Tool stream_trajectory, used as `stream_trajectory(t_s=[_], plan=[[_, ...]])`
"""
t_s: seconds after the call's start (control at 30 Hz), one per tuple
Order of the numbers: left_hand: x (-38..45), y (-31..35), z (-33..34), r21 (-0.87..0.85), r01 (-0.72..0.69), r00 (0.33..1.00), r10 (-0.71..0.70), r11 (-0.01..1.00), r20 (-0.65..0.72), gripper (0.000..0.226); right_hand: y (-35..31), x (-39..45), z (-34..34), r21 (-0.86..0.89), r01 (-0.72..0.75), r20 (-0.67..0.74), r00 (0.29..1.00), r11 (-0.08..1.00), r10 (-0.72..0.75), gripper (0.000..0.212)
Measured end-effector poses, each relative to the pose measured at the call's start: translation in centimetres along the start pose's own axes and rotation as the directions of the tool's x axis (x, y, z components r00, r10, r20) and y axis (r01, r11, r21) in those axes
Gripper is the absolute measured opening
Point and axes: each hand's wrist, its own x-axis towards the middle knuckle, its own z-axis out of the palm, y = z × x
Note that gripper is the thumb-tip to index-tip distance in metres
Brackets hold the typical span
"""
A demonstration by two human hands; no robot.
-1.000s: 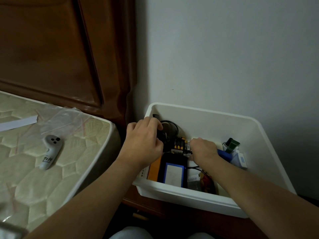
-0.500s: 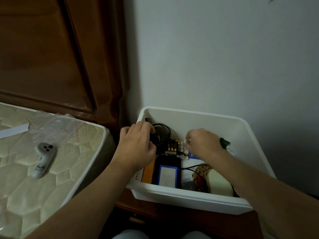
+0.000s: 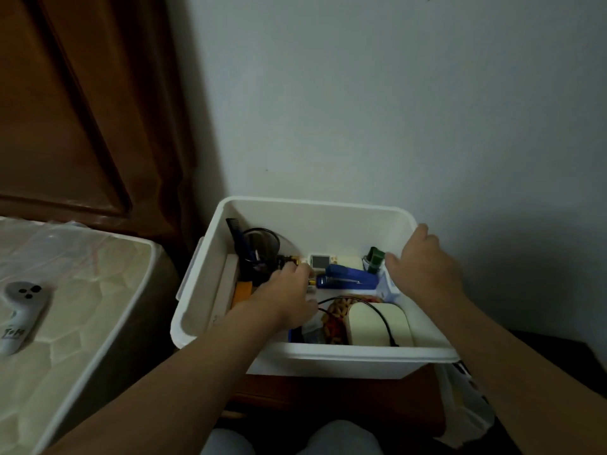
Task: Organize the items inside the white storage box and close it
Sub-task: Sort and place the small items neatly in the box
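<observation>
White smooth plastic box [image 3: 328, 221], left hand [image 3: 285, 297] curled among clutter inside, grip unclear, right hand [image 3: 423, 267] spread.

Place: home bedroom.
Bed: quilted mattress [image 3: 82, 307] against a carved brown wooden headboard [image 3: 82, 110].
Wall: plain painted wall [image 3: 394, 110].
Furniture: low wooden bedside stand [image 3: 328, 399] beside the bed, bearing a white storage box [image 3: 328, 356] of household oddments.
</observation>
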Motion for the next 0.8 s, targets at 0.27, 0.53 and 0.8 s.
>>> stream_trajectory(t_s=[0.27, 0.53, 0.8], plan=[[6.1, 2.3, 2.5, -0.191, 0.143, 0.942, -0.074, 0.971, 0.328, 0.049, -0.1, -0.2, 0.2, -0.102, 0.050, -0.038, 0.998, 0.993, -0.054, 0.078], [8.5, 2.4, 5.0, -0.207, 0.207, 0.911, -0.111, 0.956, 0.397, 0.051, 0.0, -0.2, 0.3, -0.109, 0.060, -0.067, 0.995, 0.992, -0.067, 0.073], [8.7, 2.0, 5.3, -0.278, 0.182, 0.908, -0.053, 0.943, 0.416, 0.019, 0.1, 0.1, 0.8, -0.088, 0.055, -0.101, 0.993, 0.995, -0.064, 0.072]])
